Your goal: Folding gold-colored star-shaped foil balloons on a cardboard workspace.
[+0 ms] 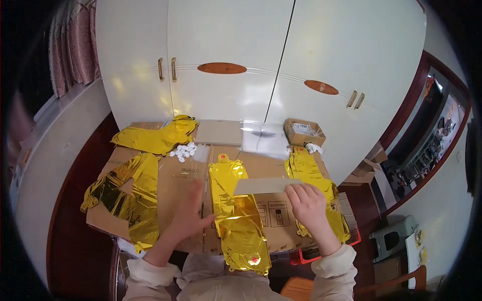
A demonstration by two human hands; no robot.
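Clamping a flat, pale-grey rectangular card in my right hand, I hover my left hand apart, fingers loosely spread, near crinkled, shiny gold foil.

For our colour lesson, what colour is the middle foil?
The middle foil is shiny gold, clearest in the head view.

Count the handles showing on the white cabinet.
4. Left pair: outer left handle and inner left handle. Right pair: inner right handle and outer right handle. None looks hidden within view.
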